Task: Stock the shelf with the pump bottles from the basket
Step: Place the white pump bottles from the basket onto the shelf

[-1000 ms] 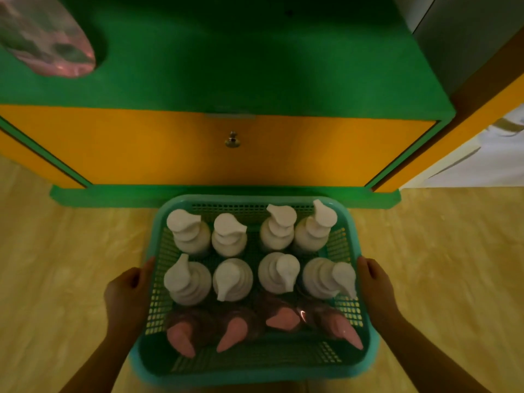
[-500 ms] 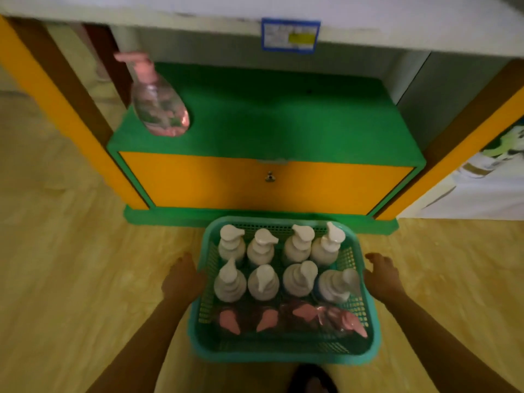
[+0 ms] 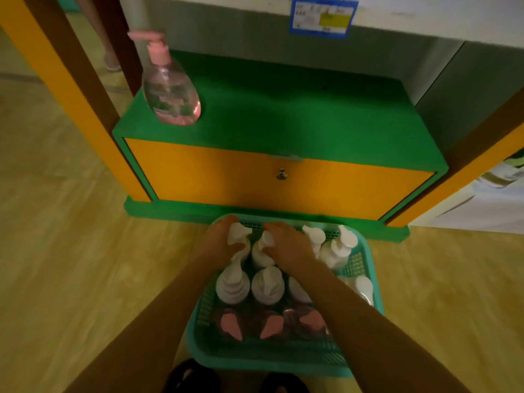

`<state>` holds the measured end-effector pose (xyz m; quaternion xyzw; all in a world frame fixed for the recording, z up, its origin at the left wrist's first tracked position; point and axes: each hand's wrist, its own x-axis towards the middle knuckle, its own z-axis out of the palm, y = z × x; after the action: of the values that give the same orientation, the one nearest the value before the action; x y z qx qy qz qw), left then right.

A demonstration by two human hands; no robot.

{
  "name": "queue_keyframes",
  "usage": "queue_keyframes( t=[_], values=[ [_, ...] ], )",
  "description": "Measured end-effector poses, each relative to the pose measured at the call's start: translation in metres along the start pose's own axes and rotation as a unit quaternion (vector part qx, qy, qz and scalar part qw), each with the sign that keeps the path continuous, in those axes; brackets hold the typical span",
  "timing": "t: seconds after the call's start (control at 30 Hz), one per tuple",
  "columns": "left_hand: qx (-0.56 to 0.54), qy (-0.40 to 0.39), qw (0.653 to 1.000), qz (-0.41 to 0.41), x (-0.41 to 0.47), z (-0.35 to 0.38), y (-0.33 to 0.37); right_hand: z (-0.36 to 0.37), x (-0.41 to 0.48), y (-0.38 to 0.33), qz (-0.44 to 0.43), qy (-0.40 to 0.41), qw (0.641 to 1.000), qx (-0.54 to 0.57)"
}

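A pink pump bottle [image 3: 170, 89] stands alone at the left front corner of the green shelf [image 3: 297, 114]; the rest of that surface to the right lies open. On the floor against the shelf base sits the teal basket [image 3: 283, 361]. My left hand [image 3: 219, 239] curls around the far-left white pump bottle [image 3: 237, 234]; my right hand [image 3: 289, 245] closes over the next white bottle [image 3: 262, 251]. My forearms hide part of the middle row. Nearest me, pink pump heads [image 3: 231, 324] show, their bottles too dark to make out.
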<state>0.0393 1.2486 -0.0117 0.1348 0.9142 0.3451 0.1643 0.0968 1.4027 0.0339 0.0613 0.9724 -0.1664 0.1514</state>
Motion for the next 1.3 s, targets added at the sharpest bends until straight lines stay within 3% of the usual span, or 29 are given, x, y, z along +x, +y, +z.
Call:
queue_keyframes(
  t=[0.17,0.43,0.57,0.9,1.1,1.3],
  values=[
    [-0.035,0.083,0.995,0.051,-0.004,0.006,-0.009,0.012,0.005,0.002,-0.005,0.044,0.998,-0.045],
    [-0.200,0.188,0.955,0.113,-0.055,-0.086,0.064,-0.090,-0.051,-0.017,-0.033,0.134,0.982,0.129],
    [-0.251,0.196,0.939,0.127,-0.085,-0.155,0.120,-0.169,-0.092,-0.047,-0.066,0.165,0.965,0.191],
    [-0.230,0.209,0.930,0.197,-0.173,-0.293,0.235,-0.304,-0.190,-0.121,-0.130,0.236,0.944,0.192],
    [-0.273,0.215,0.919,0.186,-0.198,-0.360,0.286,-0.375,-0.209,-0.161,-0.157,0.237,0.938,0.199],
    [-0.260,0.259,0.905,0.215,-0.198,-0.432,0.324,-0.479,-0.194,-0.210,-0.185,0.322,0.912,0.175]
  ],
)
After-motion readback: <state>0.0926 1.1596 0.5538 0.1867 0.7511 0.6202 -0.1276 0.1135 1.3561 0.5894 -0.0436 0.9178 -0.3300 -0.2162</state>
